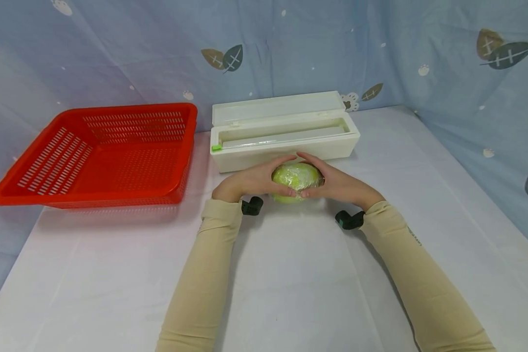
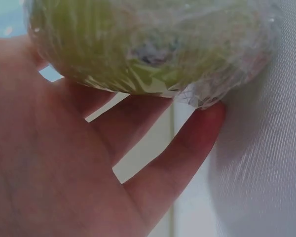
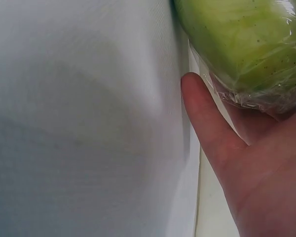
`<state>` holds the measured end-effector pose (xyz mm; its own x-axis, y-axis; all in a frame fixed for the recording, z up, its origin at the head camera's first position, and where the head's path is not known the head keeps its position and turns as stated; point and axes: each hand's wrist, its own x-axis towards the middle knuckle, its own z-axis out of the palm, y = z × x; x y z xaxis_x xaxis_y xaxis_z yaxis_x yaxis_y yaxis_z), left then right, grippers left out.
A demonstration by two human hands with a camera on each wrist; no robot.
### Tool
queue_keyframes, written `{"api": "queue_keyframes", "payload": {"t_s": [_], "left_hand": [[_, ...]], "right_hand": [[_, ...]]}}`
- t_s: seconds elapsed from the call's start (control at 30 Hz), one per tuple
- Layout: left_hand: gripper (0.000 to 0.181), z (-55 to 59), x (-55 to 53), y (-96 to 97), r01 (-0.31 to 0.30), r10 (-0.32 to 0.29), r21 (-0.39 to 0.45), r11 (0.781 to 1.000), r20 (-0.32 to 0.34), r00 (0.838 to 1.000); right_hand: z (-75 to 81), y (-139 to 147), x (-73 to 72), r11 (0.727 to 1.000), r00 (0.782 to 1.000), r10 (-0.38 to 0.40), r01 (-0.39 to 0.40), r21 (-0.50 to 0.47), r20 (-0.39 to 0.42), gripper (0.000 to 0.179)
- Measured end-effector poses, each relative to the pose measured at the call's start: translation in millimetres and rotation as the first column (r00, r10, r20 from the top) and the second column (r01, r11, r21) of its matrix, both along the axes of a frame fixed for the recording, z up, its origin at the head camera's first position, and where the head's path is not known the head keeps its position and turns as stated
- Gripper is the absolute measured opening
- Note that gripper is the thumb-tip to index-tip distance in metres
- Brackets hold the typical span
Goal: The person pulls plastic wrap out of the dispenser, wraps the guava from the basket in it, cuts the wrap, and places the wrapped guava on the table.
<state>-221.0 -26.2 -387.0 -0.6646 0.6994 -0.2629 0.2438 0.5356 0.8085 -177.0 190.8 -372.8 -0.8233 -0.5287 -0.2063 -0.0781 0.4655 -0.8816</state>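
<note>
A yellow-green fruit [image 1: 297,177] wrapped in clear cling film is at the middle of the table, just in front of a long white box. My left hand [image 1: 256,180] holds its left side, with thumb in front and fingers round the back. From the other side my right hand [image 1: 336,182] grips it the same way, and the fingertips of both hands nearly meet. Bunched film shows on the fruit [image 2: 153,54] in the left wrist view. Small dark specks dot the green skin of the fruit [image 3: 251,44] in the right wrist view.
The white cling film dispenser [image 1: 286,152] stands behind the hands, lid [image 1: 277,108] raised, a pale roll [image 1: 286,137] inside and a green slider [image 1: 216,147] at its left end. A red plastic basket [image 1: 110,199] sits to the left. A patterned blue curtain hangs behind the white-covered table.
</note>
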Motion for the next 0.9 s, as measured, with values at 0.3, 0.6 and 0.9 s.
{"api": "queue_keyframes", "payload": {"t_s": [0.3,0.6,0.9], "left_hand": [[0.091,2.2,0.2,-1.0,0.001,-0.001,-0.003,1.0,-0.014,1.0],[0.074,10.9,-0.4,-14.2,-0.088,0.081,-0.047,0.995,-0.134,0.988],[0.053,31.1,7.4,-28.1,-0.229,0.228,0.037,0.973,-0.343,0.912]], "right_hand": [[-13.3,7,-8.8,1.0,1.0,0.008,-0.008,-0.027,0.005,0.088],[-18.6,18,-16.7,0.994,0.999,-0.011,0.006,-0.105,-0.051,0.075],[4.4,11,-3.1,0.995,0.993,-0.073,0.065,-0.081,-0.095,0.06]]}}
